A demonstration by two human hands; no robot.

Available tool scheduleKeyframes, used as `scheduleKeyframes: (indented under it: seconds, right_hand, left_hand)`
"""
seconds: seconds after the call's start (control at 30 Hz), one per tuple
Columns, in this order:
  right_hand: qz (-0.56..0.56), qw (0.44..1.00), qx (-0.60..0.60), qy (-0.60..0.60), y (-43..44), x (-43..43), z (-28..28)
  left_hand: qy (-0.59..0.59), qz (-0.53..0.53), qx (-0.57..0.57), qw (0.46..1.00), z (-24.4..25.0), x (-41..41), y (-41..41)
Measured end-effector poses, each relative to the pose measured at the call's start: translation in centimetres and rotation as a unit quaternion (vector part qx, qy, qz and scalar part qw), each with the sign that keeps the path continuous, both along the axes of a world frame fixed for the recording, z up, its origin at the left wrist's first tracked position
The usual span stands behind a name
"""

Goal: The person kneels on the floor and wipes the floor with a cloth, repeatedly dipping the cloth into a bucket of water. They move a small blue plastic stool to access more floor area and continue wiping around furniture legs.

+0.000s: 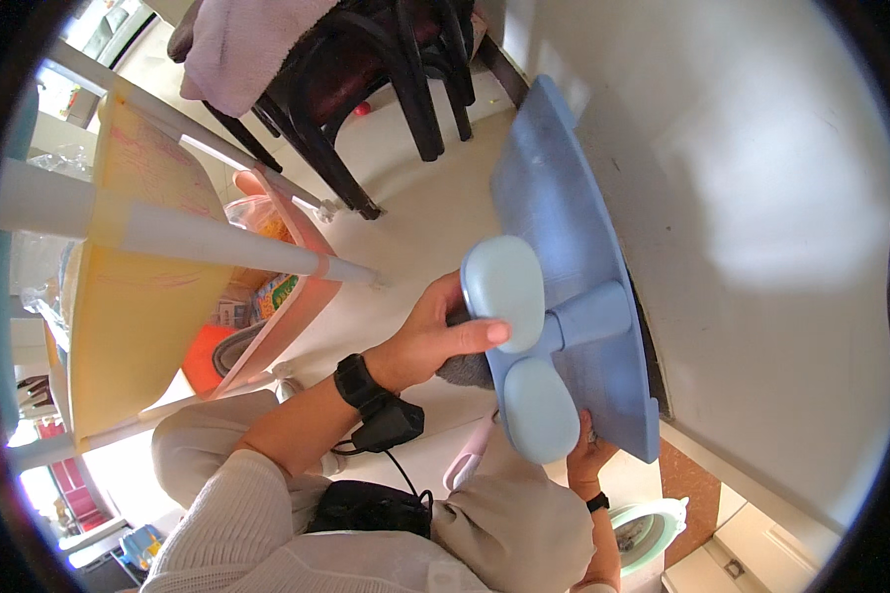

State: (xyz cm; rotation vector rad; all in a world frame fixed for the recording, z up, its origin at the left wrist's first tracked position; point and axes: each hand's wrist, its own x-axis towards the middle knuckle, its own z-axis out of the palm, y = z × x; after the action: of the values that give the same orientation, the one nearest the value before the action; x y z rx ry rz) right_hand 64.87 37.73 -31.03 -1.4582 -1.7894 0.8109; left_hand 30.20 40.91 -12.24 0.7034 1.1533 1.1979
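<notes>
A large blue plastic board leans close to the white panel, with a short stem standing out from it. The stem carries an upper light-blue oval pad and a lower light-blue oval pad. My left hand lays its thumb over the upper pad. Bunched grey cloth shows under that palm, its fingers mostly hidden behind the pad. My right hand grips the board near its lower end, partly covered by the lower pad.
The white panel rises on the right. On the left stands a shelf rack with a yellow tray and a pink tray holding bags. Dark chairs stand ahead. A pale green-rimmed bucket and a pink-handled item are low down.
</notes>
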Motion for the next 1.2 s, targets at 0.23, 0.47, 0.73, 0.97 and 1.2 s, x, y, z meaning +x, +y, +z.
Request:
scheduleKeyframes:
  seconds: [0.23,0.47,0.73,0.97,1.2]
  right_hand:
    - [0.081,0.995,-0.007,0.058,1.9,-1.9,1.7]
    - [0.23,0.968,0.086,-0.042,3.4,-2.7,3.3]
    - [0.268,0.963,0.021,0.019,3.3,0.0,1.6]
    - [0.363,0.927,0.067,0.061,7.7,-9.5,5.8]
    - [0.377,0.916,0.066,0.119,7.7,-16.3,2.4]
  left_hand:
    - [0.053,0.058,0.078,0.994,1.5,-0.5,-1.9]
    - [0.124,0.179,-0.065,0.974,3.0,0.8,-6.3]
    - [0.071,0.228,-0.129,0.962,4.5,3.8,-10.6]
    - [0.126,0.356,-0.073,0.923,5.2,2.4,-13.9]
    - [0.208,0.447,-0.111,0.863,5.4,-1.2,-13.7]
